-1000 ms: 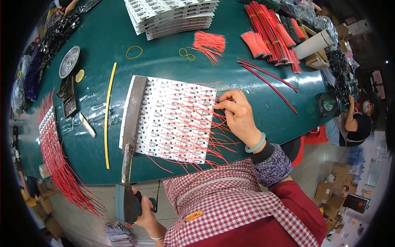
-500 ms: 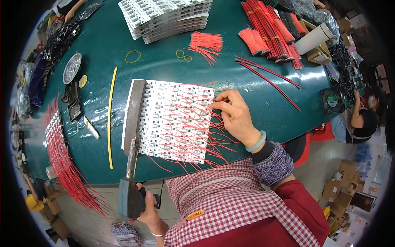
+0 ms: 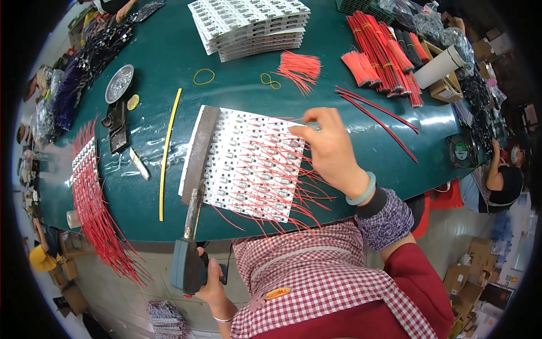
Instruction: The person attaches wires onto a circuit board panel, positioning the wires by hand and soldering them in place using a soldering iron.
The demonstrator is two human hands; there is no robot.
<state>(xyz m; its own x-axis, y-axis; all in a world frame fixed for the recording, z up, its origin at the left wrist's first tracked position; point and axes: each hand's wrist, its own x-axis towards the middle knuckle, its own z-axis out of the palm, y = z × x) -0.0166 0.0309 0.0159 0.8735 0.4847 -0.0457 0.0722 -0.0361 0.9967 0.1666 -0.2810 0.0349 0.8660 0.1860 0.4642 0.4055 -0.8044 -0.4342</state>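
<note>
My left hand (image 3: 214,285) grips a grey-green soldering gun (image 3: 189,265) below the table's front edge. Its long metal barrel points up, and the tip lies over the lower end of a dark metal bar (image 3: 201,152). That bar rests along the left side of a white circuit board panel (image 3: 226,164) with rows of small parts. Thin red wires (image 3: 271,175) fan across the panel and hang past its right edge. At the panel's upper right corner is my right hand (image 3: 333,147), fingers bent and closed among the wire ends; what they pinch is too small to make out.
A stack of panels (image 3: 248,28) stands at the back, beside loose red wires (image 3: 299,65). Bundled wires (image 3: 375,56) lie at back right. Leftward are a yellow strip (image 3: 170,152), a metal dish (image 3: 119,83), a dark stand (image 3: 117,130) and a wired panel (image 3: 93,198).
The whole view has shifted, with table things now farther right and slightly higher. My right hand has moved a little up toward the panel's corner; my left still grips the soldering gun.
</note>
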